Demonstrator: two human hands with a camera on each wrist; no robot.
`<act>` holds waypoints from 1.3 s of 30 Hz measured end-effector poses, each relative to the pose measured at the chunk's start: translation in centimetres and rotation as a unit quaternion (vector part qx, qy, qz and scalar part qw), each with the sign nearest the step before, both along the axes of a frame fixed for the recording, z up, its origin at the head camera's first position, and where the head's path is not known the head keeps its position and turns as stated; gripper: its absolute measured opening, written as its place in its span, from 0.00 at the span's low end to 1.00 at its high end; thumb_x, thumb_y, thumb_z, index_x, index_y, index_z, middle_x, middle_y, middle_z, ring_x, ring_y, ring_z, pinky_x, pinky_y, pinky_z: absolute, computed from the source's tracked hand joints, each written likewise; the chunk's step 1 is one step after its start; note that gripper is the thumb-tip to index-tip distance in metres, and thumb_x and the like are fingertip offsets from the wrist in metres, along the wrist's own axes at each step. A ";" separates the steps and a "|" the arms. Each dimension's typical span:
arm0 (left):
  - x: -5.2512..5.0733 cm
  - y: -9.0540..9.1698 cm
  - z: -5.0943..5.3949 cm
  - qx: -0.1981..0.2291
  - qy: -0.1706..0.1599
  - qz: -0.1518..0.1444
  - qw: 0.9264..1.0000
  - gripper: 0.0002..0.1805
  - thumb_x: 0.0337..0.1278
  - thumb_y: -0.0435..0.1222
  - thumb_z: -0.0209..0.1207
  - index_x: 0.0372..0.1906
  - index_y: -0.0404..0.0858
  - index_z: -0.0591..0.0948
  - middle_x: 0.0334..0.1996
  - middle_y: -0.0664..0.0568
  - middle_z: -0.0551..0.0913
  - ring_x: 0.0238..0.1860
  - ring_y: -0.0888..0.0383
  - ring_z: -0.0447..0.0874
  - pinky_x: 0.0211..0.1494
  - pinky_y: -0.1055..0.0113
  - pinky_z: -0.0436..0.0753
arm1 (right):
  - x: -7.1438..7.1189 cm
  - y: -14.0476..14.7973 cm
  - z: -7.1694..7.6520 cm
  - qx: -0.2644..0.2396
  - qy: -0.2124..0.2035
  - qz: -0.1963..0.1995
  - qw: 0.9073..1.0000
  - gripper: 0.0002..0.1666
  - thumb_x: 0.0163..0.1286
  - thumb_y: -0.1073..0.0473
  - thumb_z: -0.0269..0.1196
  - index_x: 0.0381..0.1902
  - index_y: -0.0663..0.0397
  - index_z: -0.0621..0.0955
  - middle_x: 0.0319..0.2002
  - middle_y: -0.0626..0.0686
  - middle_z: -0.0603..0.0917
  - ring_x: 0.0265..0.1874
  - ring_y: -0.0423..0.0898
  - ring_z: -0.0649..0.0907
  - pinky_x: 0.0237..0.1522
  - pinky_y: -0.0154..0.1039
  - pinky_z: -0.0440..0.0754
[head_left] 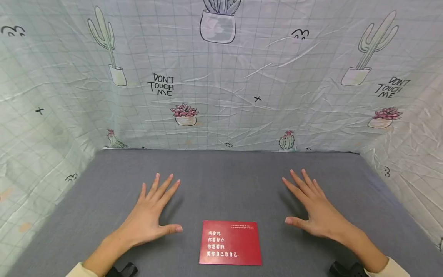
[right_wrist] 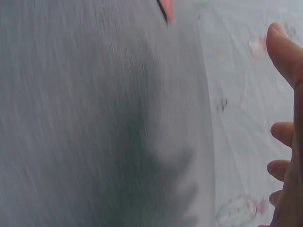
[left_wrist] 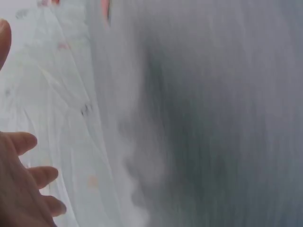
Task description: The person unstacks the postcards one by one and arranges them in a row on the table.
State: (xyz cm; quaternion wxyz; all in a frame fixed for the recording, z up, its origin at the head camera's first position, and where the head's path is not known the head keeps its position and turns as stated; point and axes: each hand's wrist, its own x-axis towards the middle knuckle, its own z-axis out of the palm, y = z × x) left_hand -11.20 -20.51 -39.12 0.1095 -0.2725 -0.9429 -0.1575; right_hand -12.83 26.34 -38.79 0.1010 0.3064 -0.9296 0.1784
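Observation:
A red card (head_left: pixel 230 242) with white printed writing lies flat on the grey table, near its front edge in the head view. To the card's left, my left hand (head_left: pixel 149 215) is held with fingers spread and thumb out, touching nothing. On the other side, my right hand (head_left: pixel 316 211) has its fingers spread too and holds nothing. Both hands cast shadows on the cloth. In the left wrist view the left hand (left_wrist: pixel 23 184) shows at the left edge; the right hand (right_wrist: pixel 286 156) is at the right edge of the right wrist view.
Grey cloth (head_left: pixel 228 184) covers the table. Behind it and at both sides hang pale sheets (head_left: pixel 228 77) with cactus drawings and lettering. Black straps or devices (head_left: pixel 128 270) show at both wrists, by the cream sleeves.

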 end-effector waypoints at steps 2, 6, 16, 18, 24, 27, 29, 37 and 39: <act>0.5 1.0 -0.1 0.020 -0.005 -0.019 1.000 0.61 0.38 0.65 0.66 0.77 0.50 0.48 0.76 0.49 0.46 0.74 0.39 0.35 0.62 0.28 0.47 | 0.6 -0.8 0.0 -0.009 0.003 0.018 1.000 0.58 0.53 0.38 0.70 0.75 0.47 0.56 0.76 0.53 0.48 0.73 0.59 0.42 0.68 0.63 0.41; 1.5 2.6 -0.4 0.053 -0.018 -0.044 0.997 0.62 0.37 0.67 0.64 0.76 0.48 0.49 0.75 0.50 0.48 0.74 0.42 0.38 0.66 0.34 0.48 | 1.5 -2.3 0.0 -0.030 0.012 0.052 0.998 0.59 0.50 0.38 0.72 0.74 0.50 0.58 0.75 0.53 0.50 0.73 0.59 0.44 0.69 0.59 0.44; 3.2 4.6 -1.5 0.117 -0.027 -0.098 0.988 0.63 0.35 0.63 0.70 0.75 0.43 0.52 0.74 0.51 0.53 0.74 0.46 0.44 0.74 0.63 0.40 | 2.9 -4.7 -0.3 -0.089 -0.007 0.101 0.991 0.58 0.52 0.31 0.67 0.74 0.48 0.59 0.74 0.53 0.54 0.71 0.61 0.51 0.66 0.62 0.52; 3.5 4.8 -1.6 0.138 -0.042 -0.104 0.984 0.61 0.37 0.61 0.70 0.75 0.43 0.53 0.74 0.51 0.54 0.74 0.47 0.44 0.74 0.65 0.40 | 3.1 -5.1 -0.5 -0.096 -0.011 0.111 0.989 0.58 0.53 0.30 0.66 0.74 0.49 0.59 0.74 0.53 0.55 0.71 0.61 0.52 0.62 0.65 0.59; 4.0 5.3 -1.9 0.219 -0.137 -0.080 0.963 0.55 0.40 0.55 0.72 0.74 0.51 0.56 0.72 0.53 0.58 0.74 0.47 0.44 0.70 0.77 0.37 | 3.4 -6.3 -1.0 -0.103 -0.021 0.132 0.986 0.57 0.52 0.30 0.66 0.73 0.48 0.60 0.73 0.52 0.56 0.70 0.59 0.54 0.48 0.66 0.74; 4.1 5.6 -2.0 0.230 -0.166 -0.076 0.956 0.56 0.37 0.55 0.74 0.74 0.51 0.57 0.73 0.52 0.58 0.74 0.48 0.43 0.69 0.80 0.36 | 3.7 -6.6 -1.2 -0.101 -0.030 0.129 0.986 0.58 0.50 0.32 0.68 0.74 0.47 0.60 0.73 0.51 0.56 0.70 0.58 0.55 0.48 0.63 0.76; 4.2 5.7 -2.2 0.233 -0.177 -0.080 0.953 0.57 0.35 0.54 0.75 0.74 0.49 0.58 0.73 0.53 0.58 0.74 0.50 0.43 0.69 0.80 0.36 | 3.9 -6.7 -1.4 -0.104 -0.036 0.129 0.986 0.58 0.49 0.34 0.70 0.73 0.46 0.60 0.73 0.51 0.57 0.70 0.58 0.56 0.49 0.61 0.77; 4.5 6.4 -3.2 0.220 -0.193 -0.093 0.952 0.57 0.33 0.56 0.75 0.73 0.45 0.60 0.72 0.54 0.58 0.74 0.50 0.46 0.73 0.69 0.44 | 4.4 -7.2 -2.3 -0.114 -0.062 0.130 0.983 0.57 0.48 0.37 0.72 0.73 0.43 0.60 0.72 0.50 0.59 0.70 0.56 0.57 0.52 0.53 0.78; 4.5 6.6 -3.4 0.213 -0.200 -0.095 0.952 0.57 0.32 0.56 0.75 0.72 0.46 0.61 0.72 0.54 0.58 0.74 0.50 0.46 0.73 0.59 0.48 | 4.6 -7.3 -2.5 -0.118 -0.071 0.132 0.982 0.56 0.49 0.38 0.72 0.73 0.43 0.61 0.71 0.51 0.59 0.70 0.55 0.57 0.52 0.52 0.77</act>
